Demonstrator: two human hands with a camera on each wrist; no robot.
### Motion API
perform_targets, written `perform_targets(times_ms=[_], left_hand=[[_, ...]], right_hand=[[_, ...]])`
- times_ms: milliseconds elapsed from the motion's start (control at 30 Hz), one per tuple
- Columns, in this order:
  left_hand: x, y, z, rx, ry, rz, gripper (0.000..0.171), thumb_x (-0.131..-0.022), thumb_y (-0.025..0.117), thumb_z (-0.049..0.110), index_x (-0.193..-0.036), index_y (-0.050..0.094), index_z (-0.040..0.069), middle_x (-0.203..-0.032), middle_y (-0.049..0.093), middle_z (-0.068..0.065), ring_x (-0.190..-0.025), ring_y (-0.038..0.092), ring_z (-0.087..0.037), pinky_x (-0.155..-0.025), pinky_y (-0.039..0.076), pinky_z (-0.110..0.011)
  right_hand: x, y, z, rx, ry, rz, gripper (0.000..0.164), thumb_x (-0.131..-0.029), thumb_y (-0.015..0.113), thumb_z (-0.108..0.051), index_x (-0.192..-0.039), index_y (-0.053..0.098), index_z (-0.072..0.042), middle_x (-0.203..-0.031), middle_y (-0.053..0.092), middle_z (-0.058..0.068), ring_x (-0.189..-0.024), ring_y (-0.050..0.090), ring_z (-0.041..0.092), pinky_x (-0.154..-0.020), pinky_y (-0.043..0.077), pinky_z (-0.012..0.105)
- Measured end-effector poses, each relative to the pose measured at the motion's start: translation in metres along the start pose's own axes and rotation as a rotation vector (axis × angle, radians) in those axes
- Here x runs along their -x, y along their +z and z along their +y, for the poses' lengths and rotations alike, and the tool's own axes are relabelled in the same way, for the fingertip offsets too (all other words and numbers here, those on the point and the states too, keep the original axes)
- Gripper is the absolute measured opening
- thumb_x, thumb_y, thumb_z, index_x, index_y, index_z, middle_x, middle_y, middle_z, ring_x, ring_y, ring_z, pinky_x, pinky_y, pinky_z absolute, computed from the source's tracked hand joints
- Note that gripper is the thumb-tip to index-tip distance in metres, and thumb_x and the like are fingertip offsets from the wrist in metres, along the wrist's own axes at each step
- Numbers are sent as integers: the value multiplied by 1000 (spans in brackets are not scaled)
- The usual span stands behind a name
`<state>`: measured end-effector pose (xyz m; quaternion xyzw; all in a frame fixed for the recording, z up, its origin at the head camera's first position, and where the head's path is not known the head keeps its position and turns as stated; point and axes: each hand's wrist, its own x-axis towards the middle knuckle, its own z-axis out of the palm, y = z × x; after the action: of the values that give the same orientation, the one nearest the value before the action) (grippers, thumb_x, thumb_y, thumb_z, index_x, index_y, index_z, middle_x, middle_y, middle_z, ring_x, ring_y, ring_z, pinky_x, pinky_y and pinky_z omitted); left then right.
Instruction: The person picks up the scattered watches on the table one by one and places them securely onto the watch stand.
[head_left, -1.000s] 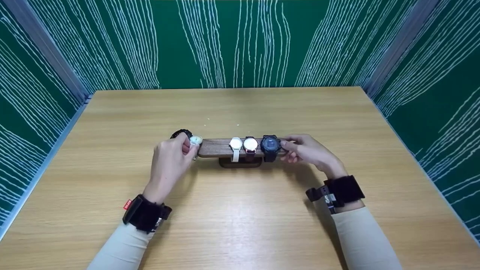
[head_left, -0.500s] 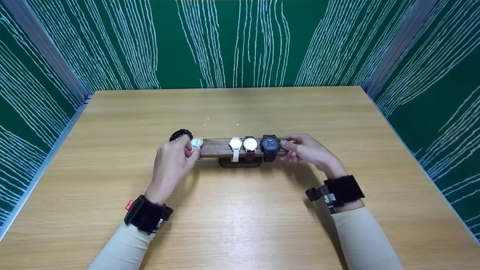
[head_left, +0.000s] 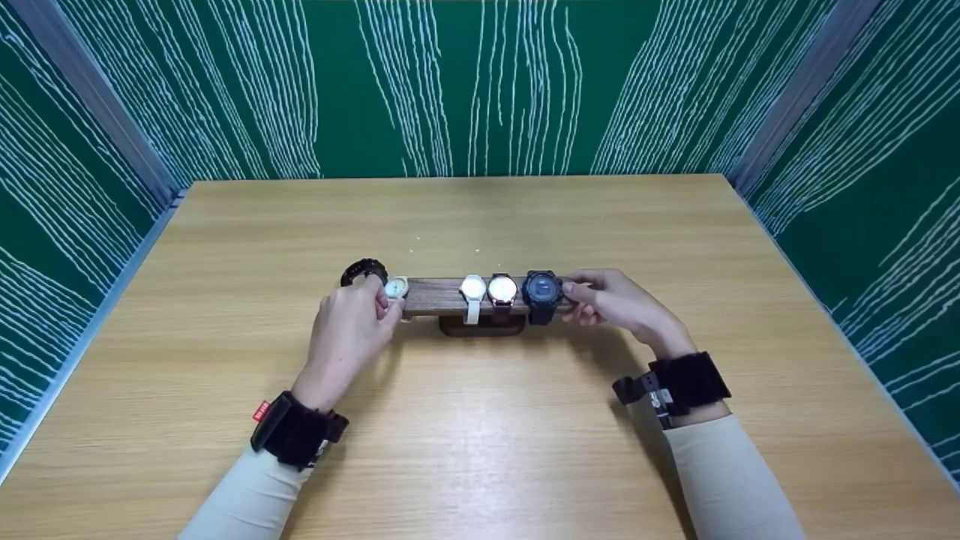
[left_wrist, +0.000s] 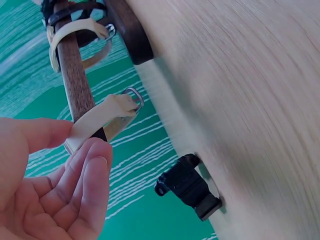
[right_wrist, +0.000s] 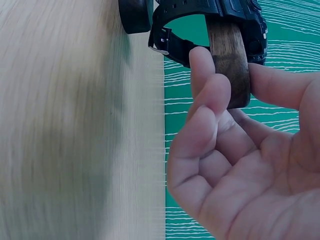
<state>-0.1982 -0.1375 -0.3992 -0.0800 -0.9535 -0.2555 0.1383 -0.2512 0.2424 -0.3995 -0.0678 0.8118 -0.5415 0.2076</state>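
My left hand point(head_left: 349, 330) pinches a watch with a pale dial point(head_left: 397, 288) and cream strap. In the left wrist view its buckled strap point(left_wrist: 100, 117) loops round the left end of a wooden watch stand's bar point(head_left: 435, 296). My right hand point(head_left: 622, 300) grips the bar's right end between thumb and fingers. A black digital watch point(head_left: 542, 287) sits on the bar beside that hand. Left of it are a watch with a dark brown strap point(head_left: 502, 289) and a white-strapped watch point(head_left: 473, 288).
Behind my left hand a black watch point(head_left: 364, 270) lies on the wooden table point(head_left: 480, 435). The stand's dark base point(head_left: 480, 326) rests on the tabletop under the bar. Small white specks dot the table behind the stand. Green walls with white lines enclose the back and sides.
My left hand has shifted slightly right, sliding the cream-strapped watch over the bar's left end. The right hand and the other watches have stayed in place.
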Motion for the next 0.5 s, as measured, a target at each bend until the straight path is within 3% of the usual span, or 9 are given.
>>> perform_targets(times_ms=[500], left_hand=[[2,3,3,-60,82,25,22,-98,77,21,-89,65,5,-80,65,-8,-65,60,-24,-60,55,-36]], right_hand=[[1,1,-1,-8,5,1,40,-110,54,-16,-141,55,9,-98,74,14,-71,62,8,-67,55,20]])
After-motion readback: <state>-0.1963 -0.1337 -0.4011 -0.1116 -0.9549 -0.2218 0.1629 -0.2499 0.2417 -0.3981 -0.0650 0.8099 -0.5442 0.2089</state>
